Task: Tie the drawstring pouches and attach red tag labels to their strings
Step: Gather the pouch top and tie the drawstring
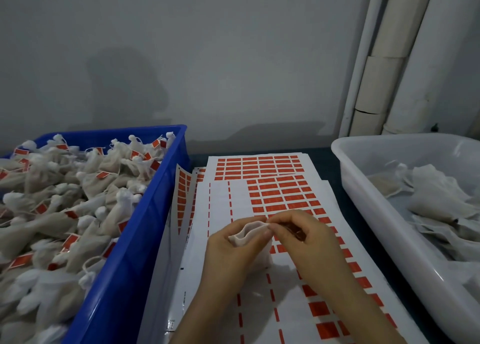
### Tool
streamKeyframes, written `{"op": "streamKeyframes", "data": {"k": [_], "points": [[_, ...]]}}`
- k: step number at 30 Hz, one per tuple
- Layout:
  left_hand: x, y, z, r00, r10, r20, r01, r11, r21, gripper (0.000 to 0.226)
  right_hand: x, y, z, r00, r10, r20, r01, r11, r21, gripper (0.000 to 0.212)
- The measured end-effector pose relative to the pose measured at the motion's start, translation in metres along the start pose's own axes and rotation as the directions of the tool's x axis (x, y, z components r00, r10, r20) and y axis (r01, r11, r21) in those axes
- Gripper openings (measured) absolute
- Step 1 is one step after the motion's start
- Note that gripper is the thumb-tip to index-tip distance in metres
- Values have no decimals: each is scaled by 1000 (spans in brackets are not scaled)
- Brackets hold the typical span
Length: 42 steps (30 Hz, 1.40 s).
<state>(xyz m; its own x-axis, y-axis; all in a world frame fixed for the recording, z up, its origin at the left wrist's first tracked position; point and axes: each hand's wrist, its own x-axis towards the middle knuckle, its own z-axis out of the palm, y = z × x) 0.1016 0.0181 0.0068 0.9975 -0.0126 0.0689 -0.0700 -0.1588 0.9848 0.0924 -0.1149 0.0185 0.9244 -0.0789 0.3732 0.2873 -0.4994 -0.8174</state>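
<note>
A small white drawstring pouch [248,235] sits between both hands above the label sheets, its mouth facing up and open. My left hand [228,252] grips its body from the left. My right hand [304,237] pinches the pouch's right top edge with thumb and fingertips; a dark red bit shows under those fingers, too blurred to name. Sheets of red tag labels [280,195] lie flat underneath, with several rows peeled away.
A blue crate [145,213] at the left is heaped with tied pouches carrying red tags. A white tub [368,200] at the right holds loose untied pouches. A grey wall stands behind, with white pipes [376,65] at the back right.
</note>
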Motion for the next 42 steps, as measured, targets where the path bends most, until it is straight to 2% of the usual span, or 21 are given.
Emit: {"op": "streamKeyframes", "data": {"k": [5, 9, 14, 21, 25, 29, 33, 36, 39, 42], "points": [[2, 1, 0, 998, -5, -61, 7, 1000, 26, 19, -2, 0, 1, 999, -44, -20, 43, 999, -13, 29], [2, 2, 1, 995, -11, -95, 15, 999, 34, 11, -2, 0, 2, 997, -74, -30, 73, 997, -36, 22], [2, 1, 2, 989, -31, -147, 38, 998, 45, 5, -3, 2, 4, 992, -72, -100, 66, 996, -62, 23], [3, -3, 2, 994, -3, -109, 5, 1000, 15, 4, -1, 8, -1, 981, -20, -192, 7, 998, -65, 14], [3, -5, 3, 996, 22, -92, -15, 997, 76, 7, 0, 9, -5, 974, -3, -228, -17, 996, -87, 12], [3, -5, 0, 998, 6, -66, -1, 998, 67, 6, 0, 8, -6, 980, 7, -197, -23, 997, -80, 21], [0, 2, -1, 994, 106, -2, -105, 989, 102, 19, 0, 8, -7, 982, 24, -186, -39, 996, -78, 26], [2, 1, -3, 988, 144, -62, -139, 987, 80, 8, -1, 9, -7, 983, 3, -186, -24, 993, -112, 27], [5, -1, -8, 976, 178, -126, -172, 983, 59, 10, -1, 9, -5, 987, -20, -160, -3, 990, -142, 24], [5, 0, -11, 974, 192, -122, -184, 980, 71, 12, 0, 9, -8, 981, -46, -187, 16, 987, -163, 21]]}}
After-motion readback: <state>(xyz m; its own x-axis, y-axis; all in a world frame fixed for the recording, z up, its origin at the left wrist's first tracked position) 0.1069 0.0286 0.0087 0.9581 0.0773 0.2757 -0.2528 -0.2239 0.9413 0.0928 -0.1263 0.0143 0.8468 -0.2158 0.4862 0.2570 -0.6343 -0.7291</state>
